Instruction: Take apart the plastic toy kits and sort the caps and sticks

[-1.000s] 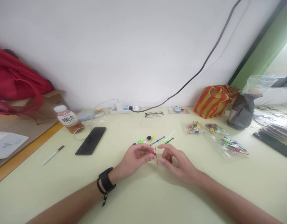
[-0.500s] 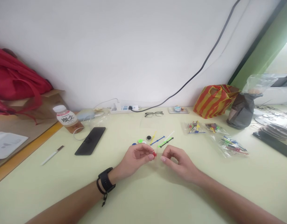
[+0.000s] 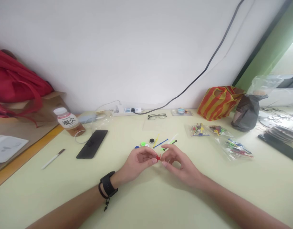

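In front of me, my left hand [image 3: 139, 162] pinches a small red plastic piece [image 3: 158, 157] between thumb and fingertips. My right hand [image 3: 181, 163] meets it from the right, thumb and a bent finger at the piece's right edge, index finger raised above. Just beyond the hands lie loose plastic arrows: a blue arrow [image 3: 160, 143], a yellow one [image 3: 156, 140], a white one [image 3: 173, 138] and a black one [image 3: 173, 143] partly covered by my right hand. Small round parts sit near them: a black disc [image 3: 152, 140], a green disc [image 3: 143, 144] and a blue one [image 3: 137, 147].
Clear bags of coloured parts [image 3: 236, 149] lie right. A phone [image 3: 92, 144], a pen [image 3: 53, 158] and a tilted drink bottle [image 3: 69, 121] are left. Glasses [image 3: 157, 116] and a power strip [image 3: 126, 111] line the wall. A striped bag [image 3: 219, 103] stands back right.
My right hand has moved left to the red piece, and its index finger has lifted and stretched out. My left hand stays nearly in place, still holding the piece.
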`<state>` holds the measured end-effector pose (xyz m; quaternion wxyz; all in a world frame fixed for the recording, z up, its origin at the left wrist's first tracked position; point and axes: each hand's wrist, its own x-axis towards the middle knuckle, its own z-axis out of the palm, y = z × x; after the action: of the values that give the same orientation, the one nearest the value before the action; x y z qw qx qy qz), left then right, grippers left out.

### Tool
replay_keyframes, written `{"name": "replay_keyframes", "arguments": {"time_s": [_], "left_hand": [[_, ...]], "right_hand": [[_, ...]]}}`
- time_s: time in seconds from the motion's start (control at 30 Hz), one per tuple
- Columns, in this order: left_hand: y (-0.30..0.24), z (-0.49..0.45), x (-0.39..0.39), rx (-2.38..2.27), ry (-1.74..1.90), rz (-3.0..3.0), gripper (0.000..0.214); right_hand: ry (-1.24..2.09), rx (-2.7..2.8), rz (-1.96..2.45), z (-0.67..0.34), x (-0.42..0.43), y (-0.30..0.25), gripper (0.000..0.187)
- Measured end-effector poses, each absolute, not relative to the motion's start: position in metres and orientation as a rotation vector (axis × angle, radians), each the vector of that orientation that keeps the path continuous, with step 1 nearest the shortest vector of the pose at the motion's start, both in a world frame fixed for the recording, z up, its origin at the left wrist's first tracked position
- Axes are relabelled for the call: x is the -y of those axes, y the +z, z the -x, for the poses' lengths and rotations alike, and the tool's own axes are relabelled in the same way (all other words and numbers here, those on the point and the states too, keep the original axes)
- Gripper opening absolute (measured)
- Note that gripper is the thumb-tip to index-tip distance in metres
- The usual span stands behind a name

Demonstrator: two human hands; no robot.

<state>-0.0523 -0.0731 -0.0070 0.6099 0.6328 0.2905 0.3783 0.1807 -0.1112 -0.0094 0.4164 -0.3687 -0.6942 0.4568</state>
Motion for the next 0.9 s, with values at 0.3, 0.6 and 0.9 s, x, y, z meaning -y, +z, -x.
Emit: {"name": "replay_keyframes", "arguments": {"time_s": [0.3,0.6,0.9], "left_hand": [[-0.008,0.05,0.07,-0.729,0.965,-1.449,0.019],[-0.007,0.051,0.074,-0.712,0.883,-1.499,0.018],[0.0,0.046,0.083,-0.659,0.824,-1.649,0.02]], "right_hand": [[1.453,1.575,0.968,-0.185,0.106,-0.005,0.052],[1.226,1.652,1.005,-0.18,0.109,-0.002,0.023],[1.233,1.832,0.986,-0.176,0.111,-0.005,0.027]]}}
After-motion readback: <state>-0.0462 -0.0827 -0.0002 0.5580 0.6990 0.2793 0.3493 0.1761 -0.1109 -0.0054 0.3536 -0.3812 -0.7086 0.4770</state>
